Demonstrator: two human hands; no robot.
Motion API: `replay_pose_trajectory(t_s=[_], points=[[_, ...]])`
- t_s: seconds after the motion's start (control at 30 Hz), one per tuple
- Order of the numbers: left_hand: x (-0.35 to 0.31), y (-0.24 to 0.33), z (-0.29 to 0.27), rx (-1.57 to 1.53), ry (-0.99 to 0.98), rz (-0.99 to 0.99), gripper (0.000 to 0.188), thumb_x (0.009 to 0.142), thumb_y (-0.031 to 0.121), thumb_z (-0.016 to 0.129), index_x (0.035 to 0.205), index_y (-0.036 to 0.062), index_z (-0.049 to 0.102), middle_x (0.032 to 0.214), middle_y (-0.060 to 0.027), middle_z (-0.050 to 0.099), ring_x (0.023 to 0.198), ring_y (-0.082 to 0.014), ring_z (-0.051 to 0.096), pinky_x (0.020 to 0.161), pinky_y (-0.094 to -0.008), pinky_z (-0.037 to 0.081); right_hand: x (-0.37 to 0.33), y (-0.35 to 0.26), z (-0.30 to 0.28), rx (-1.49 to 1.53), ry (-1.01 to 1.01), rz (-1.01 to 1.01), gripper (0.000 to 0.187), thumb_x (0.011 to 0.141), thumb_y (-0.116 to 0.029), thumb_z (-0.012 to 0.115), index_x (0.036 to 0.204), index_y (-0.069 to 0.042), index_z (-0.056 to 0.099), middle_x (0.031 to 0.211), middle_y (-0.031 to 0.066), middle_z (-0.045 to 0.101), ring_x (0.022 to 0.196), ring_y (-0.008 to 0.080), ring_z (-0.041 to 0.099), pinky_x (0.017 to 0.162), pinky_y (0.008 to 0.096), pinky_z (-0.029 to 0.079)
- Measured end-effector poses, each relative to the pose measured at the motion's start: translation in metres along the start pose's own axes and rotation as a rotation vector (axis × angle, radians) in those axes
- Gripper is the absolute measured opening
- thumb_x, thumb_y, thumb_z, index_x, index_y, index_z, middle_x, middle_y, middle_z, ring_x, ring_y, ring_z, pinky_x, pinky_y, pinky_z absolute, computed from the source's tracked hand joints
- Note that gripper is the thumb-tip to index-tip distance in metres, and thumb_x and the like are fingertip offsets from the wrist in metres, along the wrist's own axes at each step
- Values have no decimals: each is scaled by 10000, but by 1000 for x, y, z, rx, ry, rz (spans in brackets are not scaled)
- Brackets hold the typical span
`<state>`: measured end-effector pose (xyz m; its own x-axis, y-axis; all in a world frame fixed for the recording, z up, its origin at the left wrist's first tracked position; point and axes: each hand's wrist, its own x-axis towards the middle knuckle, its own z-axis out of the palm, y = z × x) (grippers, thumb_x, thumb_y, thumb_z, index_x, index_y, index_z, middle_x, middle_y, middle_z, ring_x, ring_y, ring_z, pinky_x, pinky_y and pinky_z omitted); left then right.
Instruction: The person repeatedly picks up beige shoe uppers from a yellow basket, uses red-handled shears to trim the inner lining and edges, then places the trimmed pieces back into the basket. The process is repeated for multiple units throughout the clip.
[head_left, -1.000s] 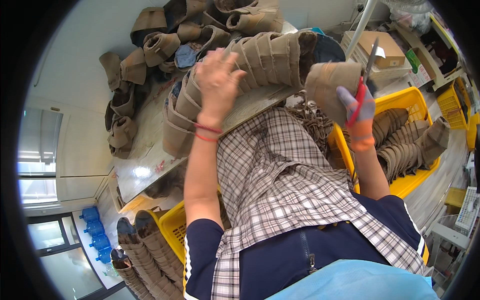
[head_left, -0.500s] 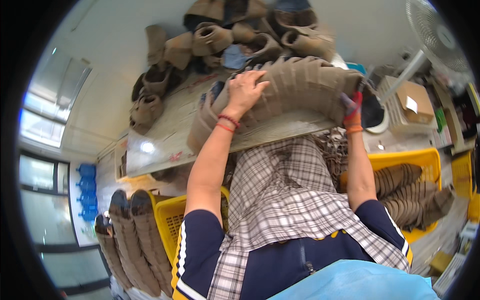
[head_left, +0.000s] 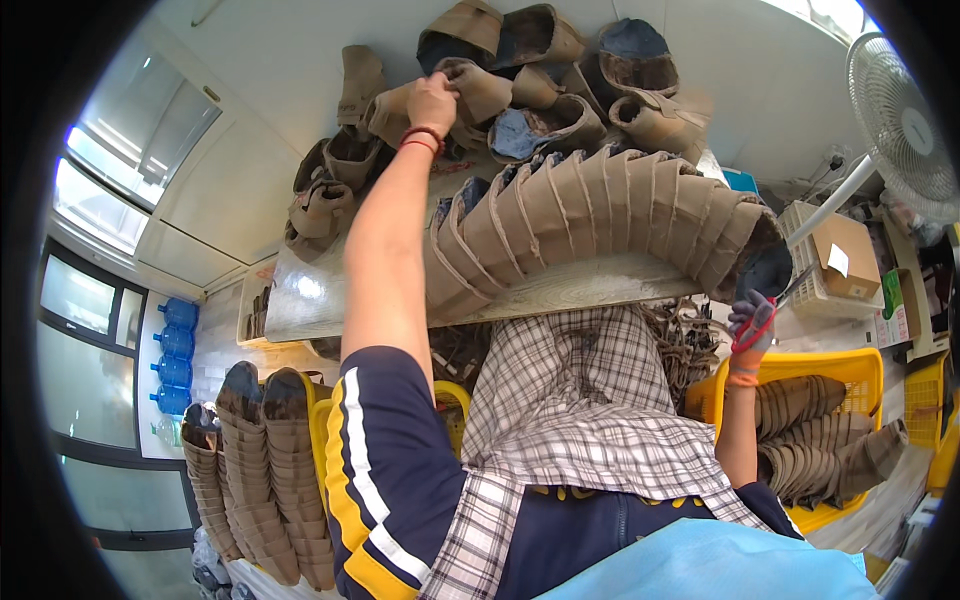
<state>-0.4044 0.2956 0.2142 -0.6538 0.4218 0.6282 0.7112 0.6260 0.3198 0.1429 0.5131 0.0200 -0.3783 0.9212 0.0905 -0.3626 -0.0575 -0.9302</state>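
Observation:
My bare left hand [head_left: 433, 104] reaches to the back of the table, fingers closed at the upper edge of a curved brown fabric piece [head_left: 480, 92] in a loose pile. My right hand [head_left: 748, 322], in a grey and orange glove, holds red-handled scissors [head_left: 759, 330] near the table's right end. Between my arms, a long curved row of nested brown pieces [head_left: 600, 215] with dark blue lining lies across the table [head_left: 570, 275]. The right end of this row is just above my gloved hand.
Yellow baskets [head_left: 868, 370] stand at both sides of my lap, the right one holding stacked brown pieces [head_left: 815, 440]. More tall stacks [head_left: 290, 450] stand at the left. Brown strips [head_left: 685, 335] hang below the table edge. A white fan [head_left: 905, 125] and a cardboard box [head_left: 845, 258] are at the right.
My left hand has left the nested row and moved back and left to the loose pile. My right hand has drawn down from the row's right end, with the scissors now in plain view.

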Motion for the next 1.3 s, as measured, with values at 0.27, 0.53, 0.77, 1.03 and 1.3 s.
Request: replay_pose_trajectory(t_s=[0.27,0.53,0.77,1.03,1.3], points=[[-50,-42,-148,-1352,104,-411,212,874,105,594,1061,23,537,1029,-94,611,903,-254,584,791,-461,491,-42,-49,-10,-271,-325,-36,429,938,-350,486,1158,18,503,703,-48,407,588,36,362,529,176,301],[-254,-1,-194,-1949,-180,-883,317,886,119,571,1181,13,517,1211,-129,554,1119,-311,503,999,-506,360,-88,-155,134,-820,-782,-374,252,807,-141,663,1004,-28,552,716,107,531,600,177,498,601,271,442],[-408,50,-159,-2063,-290,-1289,354,906,120,537,1235,-3,491,1239,-120,550,1154,-265,502,1052,-423,339,-122,-111,191,-1278,-1214,-634,293,755,-275,673,981,-103,602,852,96,637,805,292,621,711,390,490],[-481,38,-130,-1896,-114,-1588,340,925,119,504,1250,23,475,1258,-112,527,1167,-268,486,1058,-432,334,-130,-43,180,-1451,-1419,-541,279,809,-293,629,1005,-95,616,881,103,652,858,277,623,747,368,493],[-488,43,-127,-1869,-160,-1416,323,943,132,476,1244,14,467,1242,-117,534,1143,-262,511,1025,-421,369,-138,-31,193,-1527,-1476,-503,287,842,-319,594,1015,-93,627,887,103,661,847,277,631,745,375,497]])
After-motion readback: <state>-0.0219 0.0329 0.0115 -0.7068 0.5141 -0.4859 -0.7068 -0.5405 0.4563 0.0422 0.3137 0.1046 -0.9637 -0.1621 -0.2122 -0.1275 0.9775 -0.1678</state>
